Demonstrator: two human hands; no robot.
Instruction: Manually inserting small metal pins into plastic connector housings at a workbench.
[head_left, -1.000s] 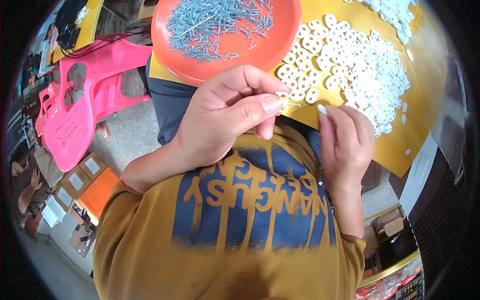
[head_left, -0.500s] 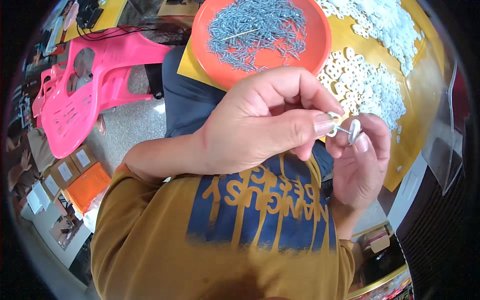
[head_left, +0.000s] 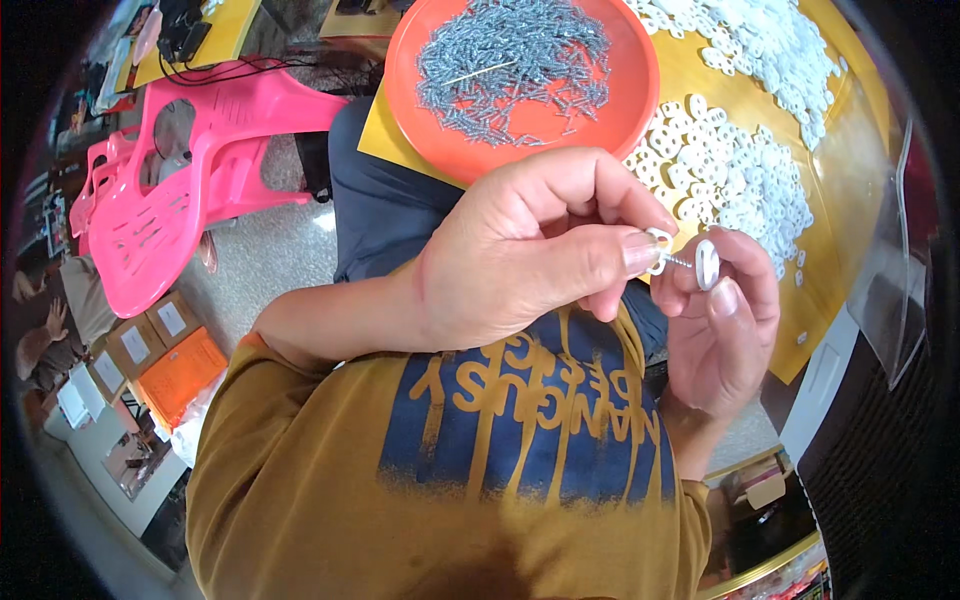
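The left grip [head_left: 540, 258] is pinched closed, thumb against forefinger, on a small white two-holed piece [head_left: 666, 246]. At four o'clock from that pinch, a thin grey screw [head_left: 680, 262] spans the short gap to a white oval piece [head_left: 707, 265]. The right grip [head_left: 722, 335] is closed on this oval, with its thumb tip at the lower edge and fingers behind; whether the screw enters the oval is too small to tell.

Outward from the screw, at one o'clock, a heap of white two-holed pieces [head_left: 735, 165] lies on the yellow surface [head_left: 838, 225], with a second white heap [head_left: 775, 65] farther along the same line. Toward eleven o'clock is a round orange-red plate [head_left: 625, 125] holding many loose grey screws [head_left: 500, 50], a thin pale stick [head_left: 480, 72] lying across them. At seven to eight o'clock comes the mustard shirt [head_left: 330, 480] with its blue print. Well apart, between nine and ten, a pink plastic chair [head_left: 150, 235] stands on the speckled floor [head_left: 262, 235]; nearer nine lies an orange package [head_left: 180, 375] beside brown boxes [head_left: 130, 345].
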